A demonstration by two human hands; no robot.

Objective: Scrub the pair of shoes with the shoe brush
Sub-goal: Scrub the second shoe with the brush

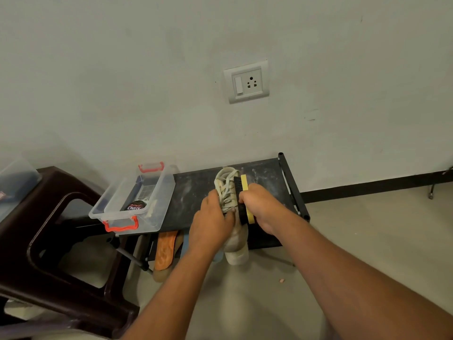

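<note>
Pale wall [122,69], black shoe rack [269,173] below. Steadies cream shoe [221,176] atop it with left hand [213,217] wrapped round the laces [227,193]; presses shoe brush [244,184], clenched in right hand [257,204], against its 3 o'clock side.

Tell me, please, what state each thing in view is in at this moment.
Shoe, laced, held over the black rack.
Shoe brush, bristles against the shoe's side.
Left hand, grips the shoe.
Right hand, grips the shoe brush.
Clear box, lid off, on the rack.
Polish tin, lid on, inside the clear box.
</note>
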